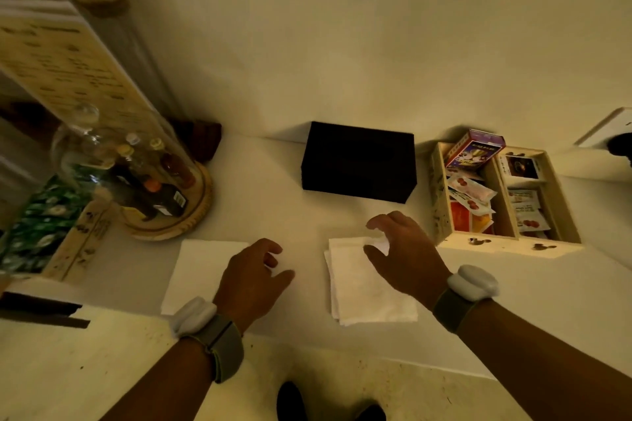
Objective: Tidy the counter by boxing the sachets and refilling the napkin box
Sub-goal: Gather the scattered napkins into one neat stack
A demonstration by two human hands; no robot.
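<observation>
Right hand [403, 249] grip spread loosely over napkin stack [369, 287] on counter [280, 208], nothing grasped. Left hand [253, 273] grip half-curled, empty, beside single napkin [198, 270].

Both hands [254, 272] [402, 249] forward, fingers loose

Place: we take it for a café or hotel refreshment corner | worktop [273, 215]: pale, set against a plain wall | wooden box [441, 212] of sachets [470, 193] | printed menu card [61, 58] | small bottles [154, 188] under a glass dome [85, 147] | napkins [369, 287] laid out
</observation>
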